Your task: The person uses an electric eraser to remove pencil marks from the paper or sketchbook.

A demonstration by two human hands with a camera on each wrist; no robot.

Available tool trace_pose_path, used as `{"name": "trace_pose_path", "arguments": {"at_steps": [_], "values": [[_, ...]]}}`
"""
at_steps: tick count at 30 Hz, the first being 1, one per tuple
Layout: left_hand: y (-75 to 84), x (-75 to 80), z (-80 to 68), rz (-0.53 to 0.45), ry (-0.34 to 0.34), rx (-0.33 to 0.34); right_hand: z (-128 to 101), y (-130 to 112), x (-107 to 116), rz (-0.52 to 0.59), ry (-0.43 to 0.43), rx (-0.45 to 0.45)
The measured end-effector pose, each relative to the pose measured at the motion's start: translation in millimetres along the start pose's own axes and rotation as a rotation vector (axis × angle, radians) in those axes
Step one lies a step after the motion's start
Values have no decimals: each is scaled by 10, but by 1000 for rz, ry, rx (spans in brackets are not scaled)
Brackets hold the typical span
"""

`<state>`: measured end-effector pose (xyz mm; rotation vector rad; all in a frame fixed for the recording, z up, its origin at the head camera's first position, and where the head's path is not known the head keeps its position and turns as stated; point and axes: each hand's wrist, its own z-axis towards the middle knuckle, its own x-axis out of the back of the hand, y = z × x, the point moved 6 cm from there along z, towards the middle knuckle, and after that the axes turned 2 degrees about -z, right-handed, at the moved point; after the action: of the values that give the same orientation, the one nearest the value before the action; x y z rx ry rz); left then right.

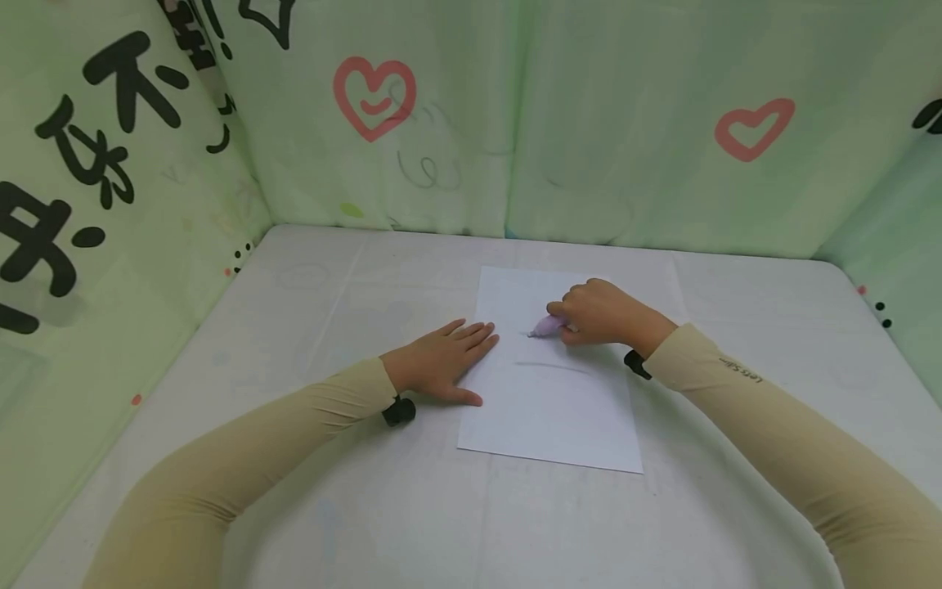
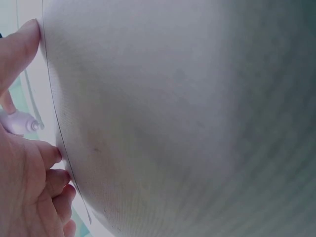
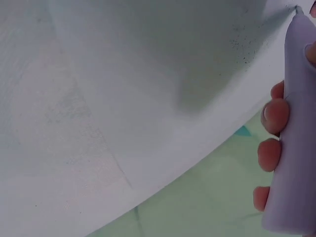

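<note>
A white sheet of paper (image 1: 552,421) lies on the table, with a faint grey line (image 1: 552,366) across its middle. My left hand (image 1: 436,365) rests with its fingers spread at the sheet's left edge, fingertips over the paper. My right hand (image 1: 607,314) grips a thick lavender pen-shaped tool (image 3: 296,163) with a narrow tip; its exact kind I cannot tell. In the head view the tool slants down to the left, its tip at the paper above the grey line. The thumb lies on the tool's side near the tip in the right wrist view.
A white cloth (image 1: 353,507) covers the table. Pale green curtains (image 1: 611,188) with hearts and black characters hang behind and along both sides. A black strap piece (image 1: 400,411) sits under the left wrist, and another (image 1: 637,364) under the right.
</note>
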<state>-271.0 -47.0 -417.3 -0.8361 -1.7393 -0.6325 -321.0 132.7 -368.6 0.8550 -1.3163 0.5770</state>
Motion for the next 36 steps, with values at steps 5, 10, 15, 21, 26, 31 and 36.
{"name": "trace_pose_path", "arguments": {"at_steps": [5,10,15,21,26,31,36], "values": [[3,7,-2,-1,2,-1,3,7,-9,2,-1,-1],[-1,7,-2,3,5,4,10,8,-9,-8,8,8],[-3,15,-4,8,-4,12,14,-5,11,-14,27,17],[2,30,-14,3,-4,13,28,-8,-12,-22,4,12],[0,21,-13,3,-4,15,39,-21,2,-26,3,11],[-1,12,-10,4,2,13,39,-42,26,-23,15,22],[0,8,-8,6,5,10,38,-62,47,-30,44,33]]}}
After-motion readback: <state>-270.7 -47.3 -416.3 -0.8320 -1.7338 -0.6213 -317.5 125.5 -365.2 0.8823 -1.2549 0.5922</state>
